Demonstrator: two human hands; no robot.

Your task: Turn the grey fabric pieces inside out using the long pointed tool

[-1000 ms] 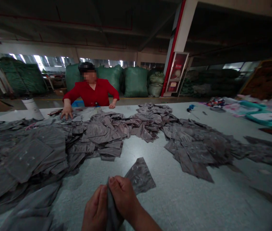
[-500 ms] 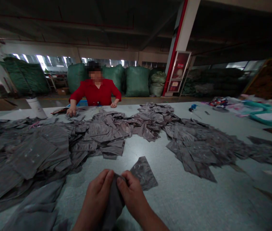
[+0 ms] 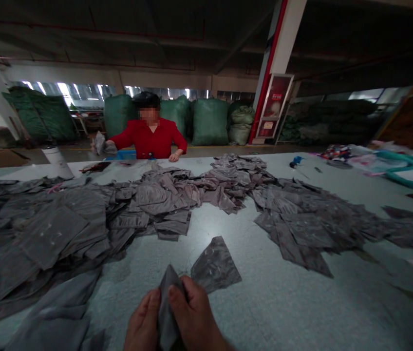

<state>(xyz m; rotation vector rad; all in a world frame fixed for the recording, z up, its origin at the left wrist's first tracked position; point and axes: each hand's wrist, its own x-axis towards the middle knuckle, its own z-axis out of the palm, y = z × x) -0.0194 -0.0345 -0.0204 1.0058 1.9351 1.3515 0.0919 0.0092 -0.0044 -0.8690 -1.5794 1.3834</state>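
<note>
Both my hands are at the bottom middle of the head view, pinched together on one grey fabric piece (image 3: 167, 302) that stands up between them. My left hand (image 3: 142, 324) grips its left side and my right hand (image 3: 192, 319) its right side, thumbs pressed on the cloth. Just beyond my hands a single grey fabric piece (image 3: 215, 265) lies flat on the pale table (image 3: 283, 302). Heaps of like grey pieces (image 3: 64, 229) spread over the table's left and middle, and another heap (image 3: 301, 219) lies to the right.
A person in a red top (image 3: 151, 139) stands across the table, one hand raised with a grey piece, the other on the table edge. A white cylinder (image 3: 56, 163) stands at far left. Green sacks (image 3: 208, 122) and a red-striped pillar (image 3: 275, 63) are behind. Coloured items (image 3: 392, 168) lie at far right.
My hands have slid back toward me and now hold the fabric piece upright. The person opposite has lifted a hand off the pile with a grey piece in it.
</note>
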